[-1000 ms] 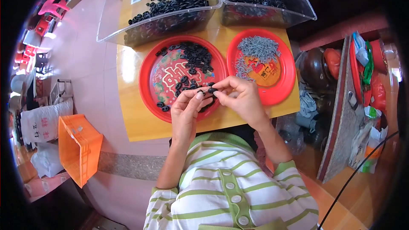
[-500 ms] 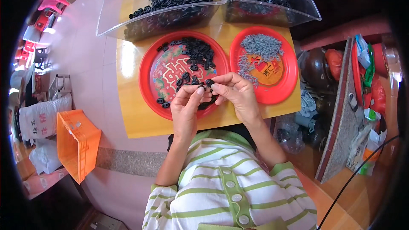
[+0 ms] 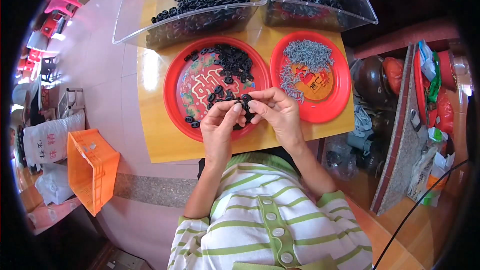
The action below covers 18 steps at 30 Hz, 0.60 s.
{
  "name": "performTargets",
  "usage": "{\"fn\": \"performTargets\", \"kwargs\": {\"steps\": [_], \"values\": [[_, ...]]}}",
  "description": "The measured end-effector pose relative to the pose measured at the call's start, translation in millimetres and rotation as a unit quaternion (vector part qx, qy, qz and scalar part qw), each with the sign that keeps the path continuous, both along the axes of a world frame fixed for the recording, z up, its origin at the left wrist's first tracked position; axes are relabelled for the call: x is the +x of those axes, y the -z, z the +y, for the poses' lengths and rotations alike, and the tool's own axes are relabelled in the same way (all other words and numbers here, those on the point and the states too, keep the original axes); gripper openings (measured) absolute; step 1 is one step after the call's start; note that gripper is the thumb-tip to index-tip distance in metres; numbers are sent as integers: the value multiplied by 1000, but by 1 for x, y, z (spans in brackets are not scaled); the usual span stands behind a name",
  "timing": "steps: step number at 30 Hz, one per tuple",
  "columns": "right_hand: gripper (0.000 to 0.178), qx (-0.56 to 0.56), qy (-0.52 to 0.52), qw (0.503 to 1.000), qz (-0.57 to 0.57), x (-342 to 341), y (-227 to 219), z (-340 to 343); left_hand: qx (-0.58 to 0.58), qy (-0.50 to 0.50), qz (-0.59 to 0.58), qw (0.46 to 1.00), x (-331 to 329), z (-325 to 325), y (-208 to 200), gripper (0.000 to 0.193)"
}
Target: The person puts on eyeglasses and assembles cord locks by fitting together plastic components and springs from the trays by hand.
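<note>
Over the near rim of a round red tray (image 3: 170, 102), my left hand (image 3: 219, 124) and my right hand (image 3: 282, 120) meet fingertip to fingertip. A small black oval piece with holes (image 3: 246, 98) is pinched in my right thumb and fingers. My left thumb and forefinger are closed right beside it, on a dark bit mostly hidden by the fingertips. More black pieces (image 3: 233, 62) lie heaped at the tray's far right, with a few loose ones around. A second red tray (image 3: 343, 95) to the right bears many small grey pins or screws (image 3: 307, 54).
Two clear plastic bins (image 3: 200, 12) (image 3: 320, 12) full of black pieces stand at the table's far side. An orange crate (image 3: 102, 175) sits on the floor at left. A stone-edged shelf (image 3: 395, 135) with bags and jars is at right.
My fingertips have shifted slightly, and the black piece in my right fingers has turned a little against the left fingertips. The trays and bins stay where they were.
</note>
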State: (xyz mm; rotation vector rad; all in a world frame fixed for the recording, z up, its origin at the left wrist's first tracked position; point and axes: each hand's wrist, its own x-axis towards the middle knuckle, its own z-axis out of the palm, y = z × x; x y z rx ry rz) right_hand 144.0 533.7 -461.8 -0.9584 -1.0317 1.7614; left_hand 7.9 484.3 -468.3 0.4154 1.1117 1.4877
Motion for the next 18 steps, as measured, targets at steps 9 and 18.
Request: {"fn": "performTargets", "kwargs": {"steps": [9,18], "values": [[17,59,11,998,-27,0,-5,-2,19,7,44,999,2,1,-1,11],[16,58,8,998,-7,-1,-2,-3,14,21,-17,1000,2,1,1,13]]}}
